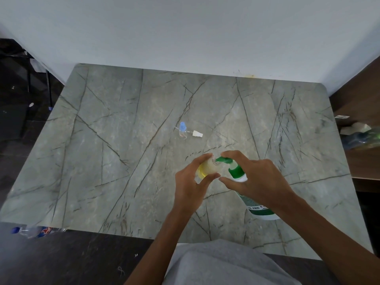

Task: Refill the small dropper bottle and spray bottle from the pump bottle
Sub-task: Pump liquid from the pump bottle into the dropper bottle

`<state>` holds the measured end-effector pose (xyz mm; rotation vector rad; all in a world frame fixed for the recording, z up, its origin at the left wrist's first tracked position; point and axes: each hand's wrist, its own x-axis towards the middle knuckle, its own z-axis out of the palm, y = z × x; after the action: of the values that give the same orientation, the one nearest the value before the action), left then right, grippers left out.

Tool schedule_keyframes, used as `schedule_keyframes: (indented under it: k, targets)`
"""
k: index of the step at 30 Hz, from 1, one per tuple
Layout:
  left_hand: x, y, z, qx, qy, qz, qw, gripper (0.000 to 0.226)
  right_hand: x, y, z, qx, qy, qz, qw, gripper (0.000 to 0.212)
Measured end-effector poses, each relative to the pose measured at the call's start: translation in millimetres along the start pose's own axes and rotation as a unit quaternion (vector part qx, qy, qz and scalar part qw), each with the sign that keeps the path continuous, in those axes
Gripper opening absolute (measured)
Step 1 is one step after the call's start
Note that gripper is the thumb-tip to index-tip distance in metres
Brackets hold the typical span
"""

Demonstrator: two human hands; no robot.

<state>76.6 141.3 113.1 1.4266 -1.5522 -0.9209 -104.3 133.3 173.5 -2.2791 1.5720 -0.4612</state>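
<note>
hands meet: left hand (191, 188) curls round the open spray bottle (207, 167), right hand (259, 182) grips the pump bottle (236, 171), forefinger on its head. filling seems under way; next needs steady presses, spout over the mouth. dropper bottle (182, 130) stands beyond.

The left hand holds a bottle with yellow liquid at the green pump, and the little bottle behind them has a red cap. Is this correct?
Not quite: in the head view the cap of the little bottle is blue, not red. The left hand does hold the bottle with yellow liquid at the green pump, as you say.
</note>
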Motion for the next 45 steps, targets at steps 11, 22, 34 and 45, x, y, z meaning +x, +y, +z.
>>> schedule_keyframes:
  k: [11,22,34,45]
  targets:
    - [-1.0,-0.9,1.5,0.004,-0.003,0.004,1.0,0.051,0.8,-2.6,-0.8,-0.053,0.014,-0.017,0.998,0.059]
    - [-1.3,2.9,-0.6,0.005,0.01,0.012,1.0,0.05,-2.2,-2.9,-0.3,-0.023,0.009,-0.002,1.0,0.061]
    - [-4.4,1.9,-0.5,-0.001,0.003,0.026,1.0,0.05,-2.1,-2.7,-1.4,-0.025,0.023,-0.012,0.999,0.059]
    - [-5.7,3.7,-2.9,0.006,-0.005,0.017,1.0,0.051,-6.3,-2.5,-0.4,-0.033,0.002,-0.009,0.999,0.061]
